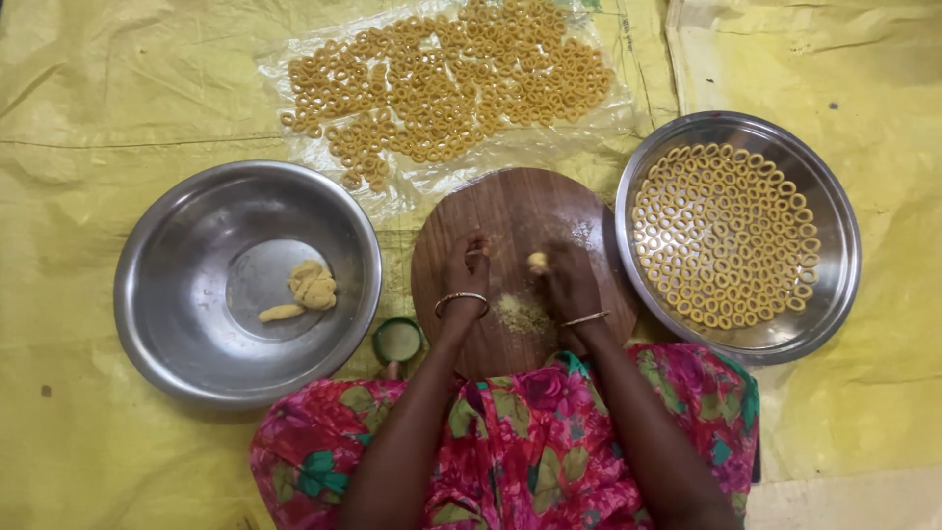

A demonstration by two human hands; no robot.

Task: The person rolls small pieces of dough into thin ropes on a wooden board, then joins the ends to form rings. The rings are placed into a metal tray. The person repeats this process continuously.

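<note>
the right hand pinches a small dough piece on the round wooden board; the left hand rests curled, seemingly empty. rolling looks underway; closing a ring likely needs both hands.

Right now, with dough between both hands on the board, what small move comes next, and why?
Probably keep rolling the dough piece thinner on the wooden board: it looks like a short lump between the left hand and right hand, not yet a ring like those in the tray.
</note>
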